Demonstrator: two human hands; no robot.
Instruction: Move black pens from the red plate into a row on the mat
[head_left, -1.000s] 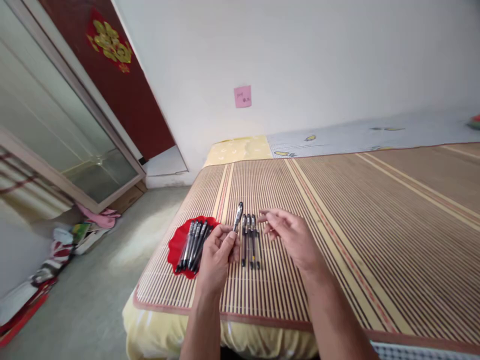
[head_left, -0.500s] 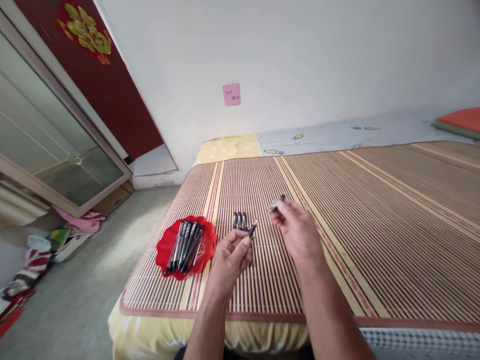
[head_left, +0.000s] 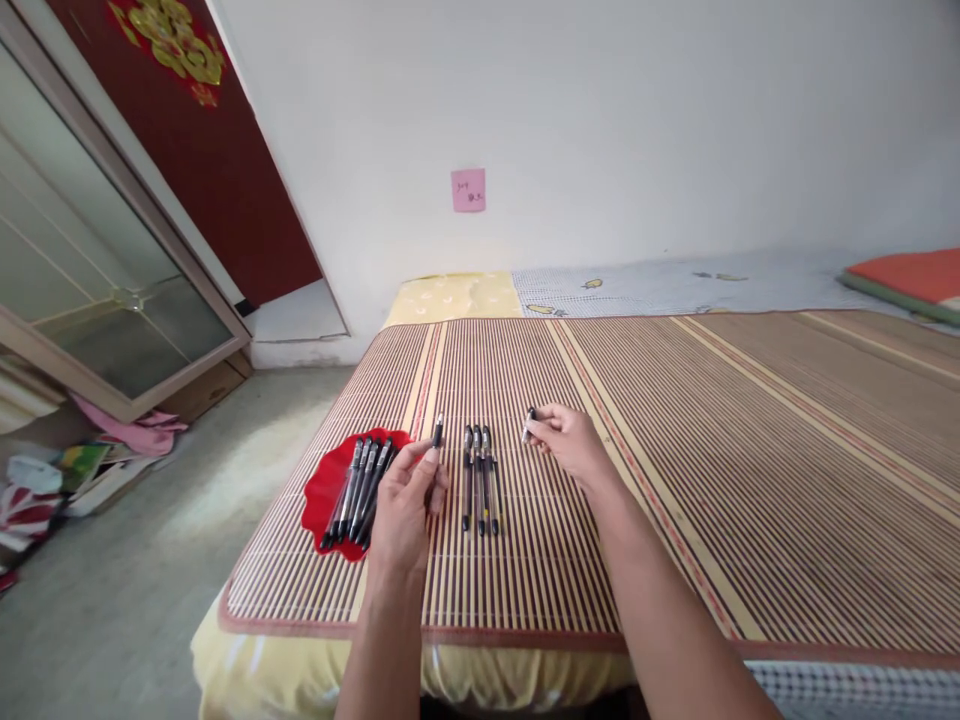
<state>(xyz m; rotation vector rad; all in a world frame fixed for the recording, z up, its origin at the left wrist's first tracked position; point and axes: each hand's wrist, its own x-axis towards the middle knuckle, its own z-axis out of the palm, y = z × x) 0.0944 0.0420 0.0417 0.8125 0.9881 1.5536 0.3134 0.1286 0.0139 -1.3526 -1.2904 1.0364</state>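
Between the hands lie three pens point(head_left: 480, 475); left hand point(head_left: 405, 505) pinches a pen point(head_left: 437, 435) pointing to twelve o'clock, its cap point(head_left: 529, 425) at three o'clock, pinched in right hand point(head_left: 570, 445).

Pens point(head_left: 480, 478) – glossy black plastic; plate point(head_left: 322, 485) – shiny red plastic; mat point(head_left: 675, 440) – ribbed woven bamboo, matt.

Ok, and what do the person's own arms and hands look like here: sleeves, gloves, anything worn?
Both are bare. The left hand and right hand wear no gloves. The left forearm and right forearm show no sleeve, watch or bracelet. No ring can be made out.
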